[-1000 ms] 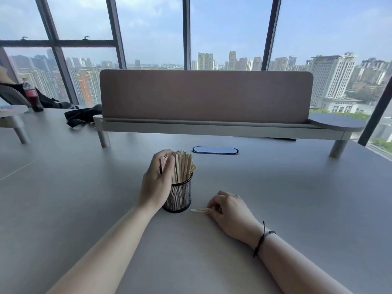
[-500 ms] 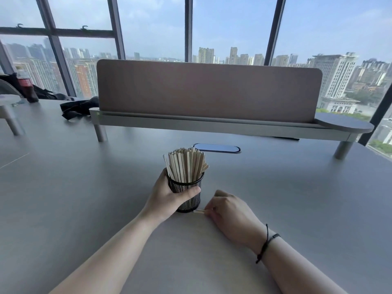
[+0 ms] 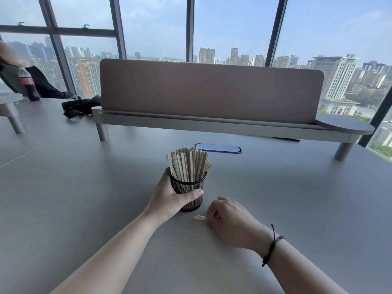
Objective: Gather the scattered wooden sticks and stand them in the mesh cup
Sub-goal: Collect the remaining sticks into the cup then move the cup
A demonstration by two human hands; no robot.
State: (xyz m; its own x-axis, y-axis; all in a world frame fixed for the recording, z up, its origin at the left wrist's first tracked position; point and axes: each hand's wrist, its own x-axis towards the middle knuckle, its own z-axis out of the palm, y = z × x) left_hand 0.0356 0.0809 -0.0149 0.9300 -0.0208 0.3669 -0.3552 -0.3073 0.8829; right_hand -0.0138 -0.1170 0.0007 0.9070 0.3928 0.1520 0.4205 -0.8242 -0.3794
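A black mesh cup (image 3: 189, 187) stands on the grey table (image 3: 297, 198), packed with several upright wooden sticks (image 3: 188, 164). My left hand (image 3: 169, 197) wraps around the cup from its left, thumb across the front. One loose wooden stick (image 3: 199, 217) lies flat on the table just right of the cup's base. My right hand (image 3: 231, 219) rests curled on the table with its fingertips pinching that stick's right end; the rest of the stick is hidden under the fingers.
A brown divider panel (image 3: 210, 92) on a raised metal shelf crosses the table behind the cup. A dark oval cable port (image 3: 218, 148) sits just beyond the cup. At far left are a cola bottle (image 3: 28, 85) and a black bag (image 3: 80, 106).
My left hand dropped from the stick tops to grip the cup's side. My right hand stays on the loose stick. The camera view shifted slightly.
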